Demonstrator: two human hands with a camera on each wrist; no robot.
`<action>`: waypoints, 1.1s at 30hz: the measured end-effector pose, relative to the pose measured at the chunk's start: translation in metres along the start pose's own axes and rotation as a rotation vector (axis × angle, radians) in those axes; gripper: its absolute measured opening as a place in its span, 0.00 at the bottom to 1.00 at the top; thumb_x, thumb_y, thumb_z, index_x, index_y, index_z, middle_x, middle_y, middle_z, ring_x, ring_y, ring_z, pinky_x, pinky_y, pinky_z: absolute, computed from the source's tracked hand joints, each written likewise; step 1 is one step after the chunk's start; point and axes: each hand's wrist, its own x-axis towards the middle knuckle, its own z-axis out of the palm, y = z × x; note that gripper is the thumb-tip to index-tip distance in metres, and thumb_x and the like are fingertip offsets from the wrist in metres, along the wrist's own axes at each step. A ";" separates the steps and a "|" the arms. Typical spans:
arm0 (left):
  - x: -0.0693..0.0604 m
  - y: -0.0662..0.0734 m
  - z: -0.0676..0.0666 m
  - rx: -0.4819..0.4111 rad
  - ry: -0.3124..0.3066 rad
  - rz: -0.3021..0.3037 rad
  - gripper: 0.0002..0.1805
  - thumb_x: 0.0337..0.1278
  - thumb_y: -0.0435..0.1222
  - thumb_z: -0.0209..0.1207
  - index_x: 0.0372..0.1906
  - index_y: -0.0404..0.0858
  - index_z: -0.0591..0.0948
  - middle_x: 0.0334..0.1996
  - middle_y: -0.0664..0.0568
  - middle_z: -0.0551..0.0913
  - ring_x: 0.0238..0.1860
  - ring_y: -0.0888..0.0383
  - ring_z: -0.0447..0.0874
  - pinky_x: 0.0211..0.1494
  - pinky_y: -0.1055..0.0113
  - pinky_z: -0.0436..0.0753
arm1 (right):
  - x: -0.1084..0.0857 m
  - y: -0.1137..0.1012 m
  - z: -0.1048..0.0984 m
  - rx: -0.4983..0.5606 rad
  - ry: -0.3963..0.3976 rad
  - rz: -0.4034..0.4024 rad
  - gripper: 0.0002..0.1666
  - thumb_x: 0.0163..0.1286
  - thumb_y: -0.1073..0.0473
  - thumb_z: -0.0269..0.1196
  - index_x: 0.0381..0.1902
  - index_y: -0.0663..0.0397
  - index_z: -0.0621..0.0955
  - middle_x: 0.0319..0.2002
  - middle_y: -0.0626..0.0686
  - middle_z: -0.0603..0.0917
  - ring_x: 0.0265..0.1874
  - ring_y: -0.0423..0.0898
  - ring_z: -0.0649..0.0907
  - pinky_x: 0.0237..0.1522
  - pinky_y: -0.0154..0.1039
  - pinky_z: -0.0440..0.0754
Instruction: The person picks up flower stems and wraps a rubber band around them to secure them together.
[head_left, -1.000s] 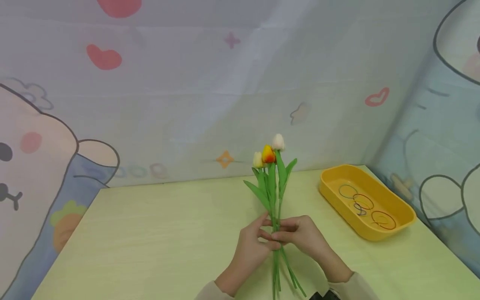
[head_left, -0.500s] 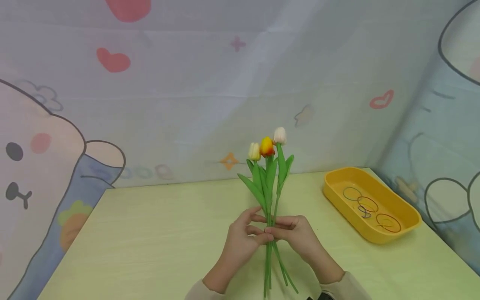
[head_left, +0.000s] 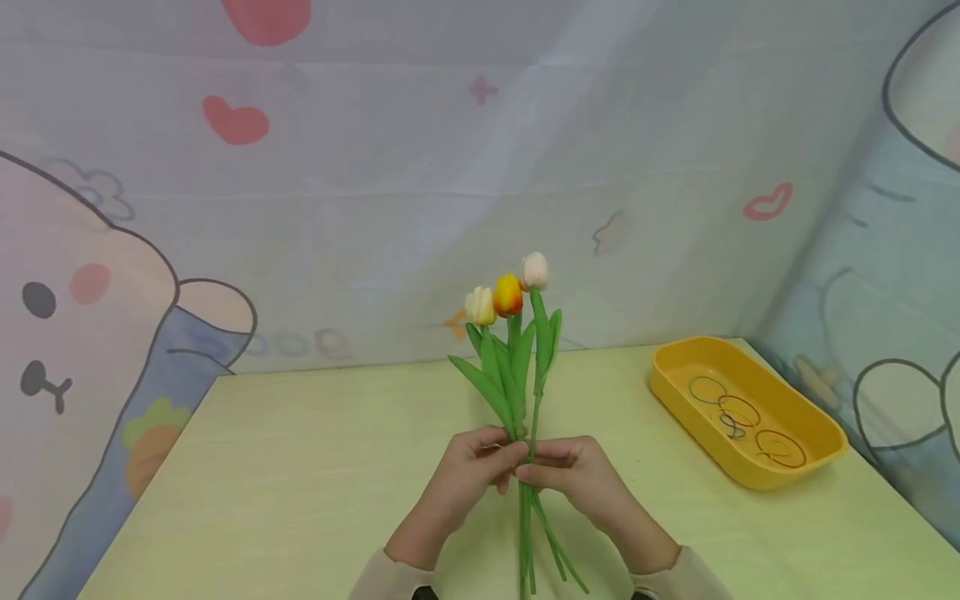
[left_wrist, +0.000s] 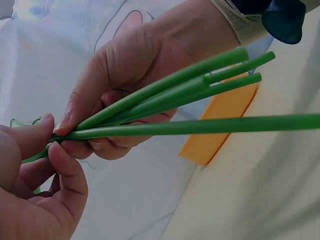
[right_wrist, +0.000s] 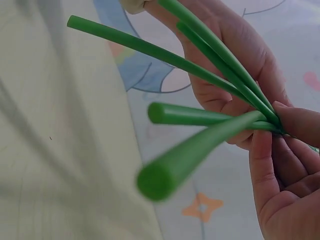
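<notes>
A bunch of tulips (head_left: 522, 354) is held upright between the two hands over the tabletop (head_left: 337, 467), to the left of the yellow tray (head_left: 738, 473), in which thin coloured loops (head_left: 732, 427) are seen lying. It is judged that the bunch could be spread or twisted out of line if either pinch were loosened, since the stems (left_wrist: 150, 130) are gathered at a single narrow point and splayed apart below it. A stem could also be let slip lengthwise, as the flower heads are set at uneven heights and the stems look smooth. The fingers of the left hand (head_left: 467, 479) are nearly closed, with the stems pinched by thumb and fingertips; just beside, the stems are likewise pinched by the right hand (head_left: 581, 479). Whether anything is wrapped around the stems cannot be told.
</notes>
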 end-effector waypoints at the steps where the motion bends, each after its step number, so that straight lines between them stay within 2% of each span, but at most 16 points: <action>1: 0.000 0.000 0.000 0.003 -0.003 0.002 0.16 0.64 0.34 0.60 0.48 0.24 0.80 0.33 0.56 0.80 0.24 0.65 0.70 0.28 0.75 0.73 | 0.000 0.000 0.000 -0.004 -0.002 0.001 0.22 0.64 0.65 0.65 0.50 0.79 0.78 0.37 0.42 0.88 0.37 0.37 0.85 0.36 0.32 0.84; 4: 0.001 -0.002 0.000 0.015 0.004 0.011 0.16 0.64 0.35 0.60 0.47 0.24 0.81 0.33 0.56 0.80 0.25 0.64 0.70 0.28 0.76 0.72 | 0.000 0.000 0.001 -0.014 -0.005 0.008 0.22 0.64 0.65 0.65 0.51 0.79 0.78 0.38 0.45 0.88 0.37 0.37 0.85 0.37 0.32 0.84; 9: 0.001 -0.005 0.001 0.003 0.036 0.013 0.15 0.63 0.34 0.60 0.44 0.22 0.81 0.30 0.57 0.77 0.26 0.64 0.68 0.28 0.75 0.70 | 0.001 0.000 0.001 -0.060 0.007 0.044 0.22 0.64 0.65 0.65 0.52 0.77 0.78 0.45 0.65 0.85 0.39 0.37 0.85 0.41 0.32 0.84; 11: 0.001 -0.006 0.001 -0.011 0.049 0.008 0.15 0.63 0.33 0.60 0.44 0.22 0.81 0.30 0.57 0.77 0.26 0.64 0.67 0.28 0.75 0.70 | 0.001 0.000 0.001 -0.106 0.005 0.051 0.21 0.64 0.65 0.65 0.52 0.75 0.79 0.47 0.69 0.83 0.41 0.36 0.84 0.42 0.32 0.84; 15: 0.002 -0.008 0.000 -0.026 0.069 0.005 0.15 0.62 0.32 0.60 0.44 0.21 0.81 0.31 0.56 0.76 0.25 0.64 0.66 0.28 0.75 0.70 | 0.001 0.002 0.000 -0.229 -0.023 0.028 0.19 0.66 0.63 0.65 0.52 0.70 0.81 0.47 0.66 0.84 0.42 0.35 0.83 0.43 0.32 0.84; 19: 0.002 -0.009 -0.001 -0.016 0.080 0.006 0.14 0.61 0.32 0.61 0.44 0.22 0.82 0.37 0.56 0.79 0.26 0.64 0.67 0.28 0.75 0.71 | 0.001 0.001 0.000 -0.319 -0.075 -0.001 0.16 0.69 0.62 0.62 0.50 0.69 0.82 0.41 0.62 0.86 0.37 0.36 0.84 0.39 0.33 0.85; 21: 0.002 -0.010 -0.002 -0.005 0.083 0.006 0.14 0.61 0.32 0.61 0.43 0.22 0.82 0.38 0.56 0.80 0.27 0.63 0.67 0.28 0.75 0.71 | 0.001 -0.001 0.001 -0.331 -0.107 0.008 0.14 0.71 0.61 0.59 0.46 0.68 0.83 0.37 0.62 0.86 0.33 0.37 0.83 0.36 0.34 0.85; 25: 0.003 -0.012 -0.002 0.016 0.079 0.004 0.14 0.61 0.33 0.61 0.40 0.21 0.82 0.34 0.57 0.78 0.27 0.63 0.67 0.28 0.75 0.70 | -0.001 -0.003 0.004 -0.347 -0.160 0.028 0.13 0.74 0.61 0.55 0.38 0.66 0.81 0.32 0.59 0.84 0.28 0.37 0.82 0.32 0.35 0.85; 29: 0.002 -0.013 -0.003 0.013 0.082 -0.013 0.14 0.60 0.33 0.62 0.40 0.21 0.82 0.34 0.56 0.76 0.26 0.63 0.65 0.27 0.75 0.67 | -0.001 -0.002 0.004 -0.338 -0.199 0.019 0.13 0.76 0.61 0.52 0.39 0.67 0.79 0.30 0.58 0.82 0.27 0.37 0.80 0.32 0.34 0.84; 33: 0.001 -0.013 -0.004 0.019 0.096 -0.026 0.14 0.59 0.33 0.63 0.41 0.23 0.83 0.38 0.55 0.78 0.27 0.63 0.64 0.26 0.76 0.65 | 0.000 0.000 0.005 -0.297 -0.225 0.030 0.14 0.77 0.62 0.50 0.41 0.69 0.78 0.31 0.59 0.81 0.28 0.36 0.78 0.32 0.32 0.83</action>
